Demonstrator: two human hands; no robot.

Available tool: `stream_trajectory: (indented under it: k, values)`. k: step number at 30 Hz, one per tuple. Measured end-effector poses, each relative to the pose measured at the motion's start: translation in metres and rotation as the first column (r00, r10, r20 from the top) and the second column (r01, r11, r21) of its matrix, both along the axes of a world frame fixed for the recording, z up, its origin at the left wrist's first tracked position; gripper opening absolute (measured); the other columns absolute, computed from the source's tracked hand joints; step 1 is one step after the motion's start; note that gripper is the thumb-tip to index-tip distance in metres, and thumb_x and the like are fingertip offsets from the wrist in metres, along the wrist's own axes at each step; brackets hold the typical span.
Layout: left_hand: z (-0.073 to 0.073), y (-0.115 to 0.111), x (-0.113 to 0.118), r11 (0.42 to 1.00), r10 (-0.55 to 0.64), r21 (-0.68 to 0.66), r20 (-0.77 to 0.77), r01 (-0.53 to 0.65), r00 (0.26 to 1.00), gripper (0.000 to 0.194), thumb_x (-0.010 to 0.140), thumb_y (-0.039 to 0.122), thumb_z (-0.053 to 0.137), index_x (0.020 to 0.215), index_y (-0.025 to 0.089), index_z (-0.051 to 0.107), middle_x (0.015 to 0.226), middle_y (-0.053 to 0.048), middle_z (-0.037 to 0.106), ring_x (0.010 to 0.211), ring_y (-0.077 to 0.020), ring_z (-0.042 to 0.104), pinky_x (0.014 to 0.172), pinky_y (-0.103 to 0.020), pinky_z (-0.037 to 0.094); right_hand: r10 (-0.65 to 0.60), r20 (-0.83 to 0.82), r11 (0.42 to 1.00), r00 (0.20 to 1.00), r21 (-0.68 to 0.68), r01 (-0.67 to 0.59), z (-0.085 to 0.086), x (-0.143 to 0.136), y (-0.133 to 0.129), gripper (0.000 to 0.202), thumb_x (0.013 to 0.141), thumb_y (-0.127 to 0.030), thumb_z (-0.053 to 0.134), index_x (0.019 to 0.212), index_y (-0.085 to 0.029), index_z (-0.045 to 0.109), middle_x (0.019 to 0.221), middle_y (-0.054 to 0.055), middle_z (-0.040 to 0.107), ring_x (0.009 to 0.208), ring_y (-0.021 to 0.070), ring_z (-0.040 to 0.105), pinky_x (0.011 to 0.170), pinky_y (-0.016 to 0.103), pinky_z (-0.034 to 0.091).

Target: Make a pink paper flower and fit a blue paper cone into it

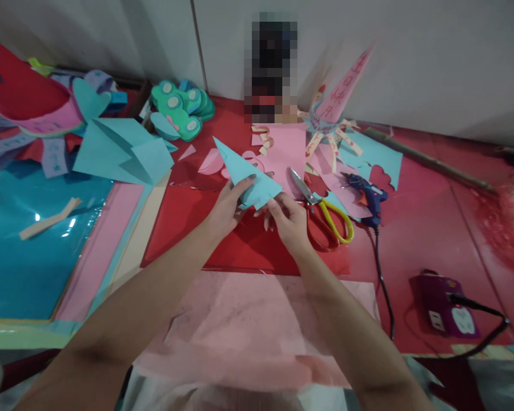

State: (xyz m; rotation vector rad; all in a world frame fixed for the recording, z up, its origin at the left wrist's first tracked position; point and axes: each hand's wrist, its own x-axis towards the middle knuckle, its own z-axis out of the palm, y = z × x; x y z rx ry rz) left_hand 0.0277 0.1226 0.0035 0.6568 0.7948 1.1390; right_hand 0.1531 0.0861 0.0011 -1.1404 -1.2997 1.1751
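A folded light-blue paper (252, 178), pointed at its upper left, is held above the red sheet (235, 245). My left hand (228, 206) grips its left lower side, thumb on top. My right hand (289, 220) pinches its lower right corner. Just right of my right hand lie scissors (321, 211) with one yellow and one red handle, blades pointing to the upper left. A blue glue gun (368, 197) rests farther right on paper pieces. Pink paper (285, 151) with cut shapes lies behind the folded paper.
A pink paper cone (345, 85) with paper strips stands at the back. Left are a larger folded blue paper (124, 151), green foam shapes (182, 108) and blue sheets (34, 257). At right are a purple power adapter (448, 305), the glue gun's cable (381, 279) and a stick (428, 157).
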Motion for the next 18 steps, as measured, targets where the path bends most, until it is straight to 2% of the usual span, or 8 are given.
stream_trajectory:
  k: [7, 13, 18]
  values:
    - [-0.0054, 0.0004, 0.0008, 0.999, 0.035, 0.033, -0.019, -0.034, 0.999, 0.036, 0.068, 0.037, 0.071, 0.095, 0.015, 0.062, 0.097, -0.009, 0.070, 0.066, -0.0133, 0.064, 0.051, -0.022, 0.048, 0.005, -0.046, 1.000, 0.999, -0.019, -0.006, 0.0016, -0.0015, 0.0000, 0.037, 0.079, -0.056, 0.053, 0.069, -0.020, 0.049, 0.058, -0.002, 0.064, 0.037, 0.0068, 0.048, 0.037, 0.021, 0.039]
    - [-0.0035, 0.0006, 0.0021, 0.996, 0.080, 0.026, -0.033, -0.080, 0.996, 0.038, 0.064, 0.034, 0.074, 0.096, 0.016, 0.063, 0.091, -0.007, 0.071, 0.074, -0.0159, 0.066, 0.061, -0.025, 0.052, 0.024, -0.039, 0.999, 0.999, -0.021, -0.025, 0.0017, -0.0003, -0.0004, 0.034, 0.083, -0.052, 0.050, 0.072, -0.020, 0.050, 0.062, -0.002, 0.064, 0.039, 0.0067, 0.049, 0.038, 0.021, 0.039]
    - [-0.0031, 0.0013, 0.0021, 0.994, 0.110, 0.018, -0.027, -0.110, 0.994, 0.035, 0.060, 0.031, 0.076, 0.089, 0.015, 0.064, 0.087, -0.007, 0.071, 0.080, -0.0193, 0.067, 0.071, -0.030, 0.055, 0.025, -0.034, 1.000, 0.999, -0.016, -0.026, 0.0032, -0.0006, -0.0011, 0.033, 0.084, -0.051, 0.050, 0.071, -0.020, 0.050, 0.062, -0.003, 0.063, 0.039, 0.0060, 0.049, 0.039, 0.020, 0.039]
